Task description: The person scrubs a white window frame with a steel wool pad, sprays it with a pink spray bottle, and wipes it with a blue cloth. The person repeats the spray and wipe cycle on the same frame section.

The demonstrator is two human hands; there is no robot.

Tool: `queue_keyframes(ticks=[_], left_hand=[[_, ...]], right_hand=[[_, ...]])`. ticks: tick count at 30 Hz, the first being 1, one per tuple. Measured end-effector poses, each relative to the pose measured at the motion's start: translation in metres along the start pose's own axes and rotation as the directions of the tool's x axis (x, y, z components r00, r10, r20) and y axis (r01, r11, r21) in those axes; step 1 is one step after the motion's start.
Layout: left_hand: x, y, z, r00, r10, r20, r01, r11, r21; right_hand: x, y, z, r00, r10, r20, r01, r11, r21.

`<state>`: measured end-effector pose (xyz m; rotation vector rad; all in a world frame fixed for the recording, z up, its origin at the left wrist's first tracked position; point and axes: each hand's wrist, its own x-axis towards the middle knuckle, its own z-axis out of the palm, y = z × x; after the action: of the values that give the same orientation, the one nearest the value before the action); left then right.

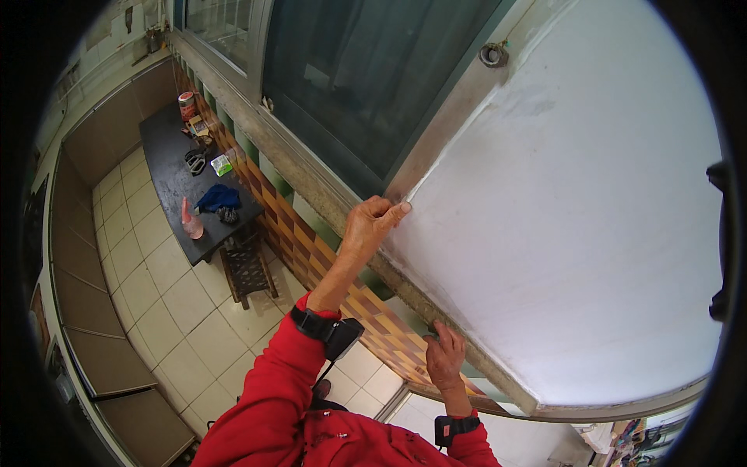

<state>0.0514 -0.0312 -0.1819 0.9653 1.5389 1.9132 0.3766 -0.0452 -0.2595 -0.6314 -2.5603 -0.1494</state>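
My left hand [372, 226] is raised to the lower corner of the window frame [435, 137], where the frame meets the white wall [560, 233]. Its fingers are curled and the thumb points along the seam; whether anything thin is between them is hidden. Lower down, my right hand [447, 357] has its fingertips at the front edge of the rough stone sill [408, 286], thumb a little apart from the fingers. I see nothing held in it. Dark glass [362, 87] fills the window above my left hand.
A black table [166, 169] by the tiled wall holds a pink spray bottle [191, 222], a blue cloth [219, 198], scissors [196, 160] and a red can [187, 105]. A small stool [248, 265] stands beside it. A metal nut [493, 55] hangs at the frame.
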Motion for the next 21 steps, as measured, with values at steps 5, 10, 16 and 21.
queue_keyframes(ticks=[5, 10, 16, 21], left_hand=[[-0.001, 0.002, -0.002, 0.999, 0.027, 0.021, -0.026, 0.999, -0.031], [-0.002, 0.009, -0.007, 0.997, -0.049, 0.059, 0.049, 0.999, -0.01], [-0.003, 0.013, -0.008, 0.997, -0.042, 0.061, 0.041, 0.999, 0.021], [-0.003, 0.011, -0.008, 0.995, -0.087, 0.052, 0.088, 0.996, -0.001]], right_hand=[[0.0, 0.0, -0.001, 1.0, -0.002, 0.003, 0.002, 1.0, 0.018], [0.0, 0.0, -0.001, 1.0, -0.009, -0.002, 0.009, 1.0, 0.01], [0.001, -0.001, 0.0, 1.0, -0.003, -0.007, 0.003, 1.0, 0.002], [0.002, -0.001, 0.0, 1.0, 0.001, 0.002, -0.001, 1.0, -0.002]])
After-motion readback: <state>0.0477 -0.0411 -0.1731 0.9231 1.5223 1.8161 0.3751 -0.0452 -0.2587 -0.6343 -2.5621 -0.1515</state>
